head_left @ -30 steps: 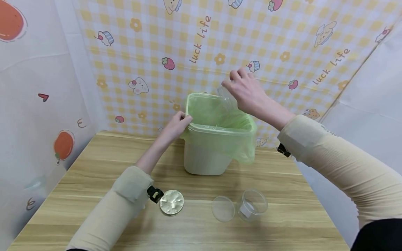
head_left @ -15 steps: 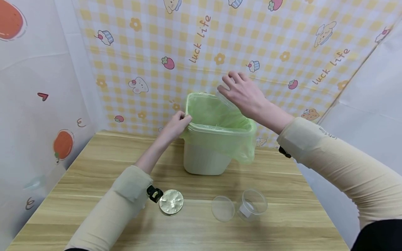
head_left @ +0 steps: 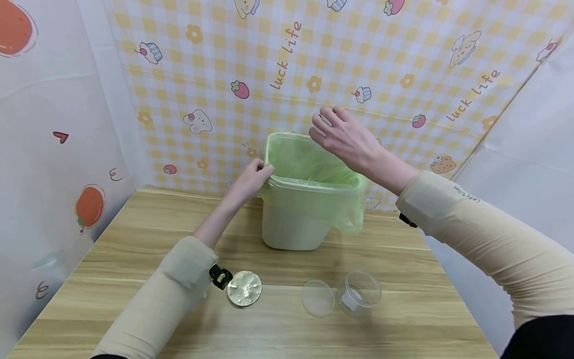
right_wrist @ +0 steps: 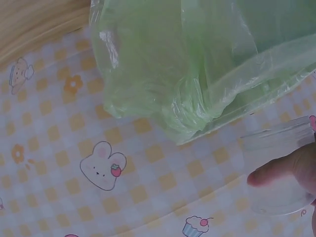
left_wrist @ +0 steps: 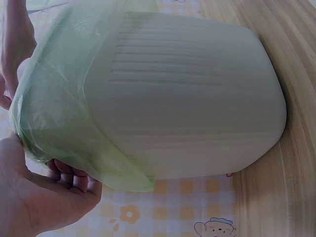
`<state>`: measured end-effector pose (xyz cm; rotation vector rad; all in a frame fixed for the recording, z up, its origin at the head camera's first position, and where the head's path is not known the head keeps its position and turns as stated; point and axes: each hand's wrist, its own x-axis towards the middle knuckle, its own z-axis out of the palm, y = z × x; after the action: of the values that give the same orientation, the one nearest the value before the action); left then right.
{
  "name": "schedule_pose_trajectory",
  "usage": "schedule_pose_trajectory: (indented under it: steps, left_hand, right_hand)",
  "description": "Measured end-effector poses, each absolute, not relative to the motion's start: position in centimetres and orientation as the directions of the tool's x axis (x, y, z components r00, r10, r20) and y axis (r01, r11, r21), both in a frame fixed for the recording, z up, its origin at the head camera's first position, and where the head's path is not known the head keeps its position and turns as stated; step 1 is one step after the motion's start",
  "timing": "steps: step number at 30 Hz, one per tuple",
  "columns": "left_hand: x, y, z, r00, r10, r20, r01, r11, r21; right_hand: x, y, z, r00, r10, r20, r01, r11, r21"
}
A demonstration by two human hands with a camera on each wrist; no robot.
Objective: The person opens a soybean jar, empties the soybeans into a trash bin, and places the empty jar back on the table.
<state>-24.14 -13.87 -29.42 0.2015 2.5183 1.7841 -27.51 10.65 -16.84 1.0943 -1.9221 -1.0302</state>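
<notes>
A pale bin [head_left: 291,224] lined with a light green bag [head_left: 309,154] stands on the table against the backdrop. At its left rim my left hand [head_left: 253,178] grips the edge and the bag, thumb on top; its curled fingers [left_wrist: 79,182] show under the rim in the left wrist view. Above the bin's right side, my right hand [head_left: 347,139] holds a clear plastic cup [right_wrist: 266,197], thumb along its wall. The hand hides most of that cup in the head view. I cannot see anything inside it.
Nearer on the wooden table [head_left: 394,329] lie a shiny metallic round lid or tin [head_left: 244,288], a clear flat disc [head_left: 318,298] and another clear cup [head_left: 368,289] with a white label. A checked backdrop [head_left: 215,60] rises behind the bin.
My right hand has turned over and lowered slightly to the left, tipping the clear cup until the hand mostly covers it. The left hand stays on the rim.
</notes>
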Motion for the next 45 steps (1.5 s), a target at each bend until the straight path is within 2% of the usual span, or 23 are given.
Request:
schedule_pose_trajectory:
  steps: [4, 10, 13, 19, 22, 28, 45]
  left_hand:
    - [-24.1, -13.8, -29.4, -0.990, 0.133, 0.037, 0.078, 0.324, 0.943]
    - [-24.0, -13.8, -29.3, -0.990, 0.134, 0.038, 0.080, 0.317, 0.945]
    - [-24.0, -13.8, -29.3, -0.991, 0.132, 0.036, 0.076, 0.317, 0.945]
    - [-24.0, -13.7, -29.3, -0.991, 0.132, 0.034, 0.075, 0.325, 0.943]
    - [-23.8, -13.7, -29.2, -0.991, 0.133, 0.033, 0.074, 0.317, 0.945]
    - [-23.5, -13.6, -29.1, -0.992, 0.122, 0.035, 0.072, 0.318, 0.945]
    - [-23.8, -13.6, -29.2, -0.991, 0.130, 0.036, 0.078, 0.337, 0.938]
  right_hand:
    - [-27.2, 10.9, -16.6, -0.458, -0.863, 0.213, -0.463, 0.436, 0.772]
    - [-27.0, 11.9, -15.9, -0.550, -0.754, 0.360, -0.610, 0.657, 0.443]
    - [-27.0, 12.5, -15.4, -0.618, -0.685, 0.387, -0.617, 0.727, 0.302]
    - [-26.6, 14.0, -14.4, -0.773, -0.525, 0.356, -0.547, 0.836, 0.046]
    - [-26.4, 14.7, -14.2, -0.816, -0.470, 0.337, -0.516, 0.854, -0.059]
    - [-25.9, 16.1, -13.9, -0.877, -0.391, 0.280, -0.451, 0.872, -0.191]
    - [-21.9, 19.5, -14.3, -0.938, -0.326, 0.117, -0.327, 0.728, -0.603]
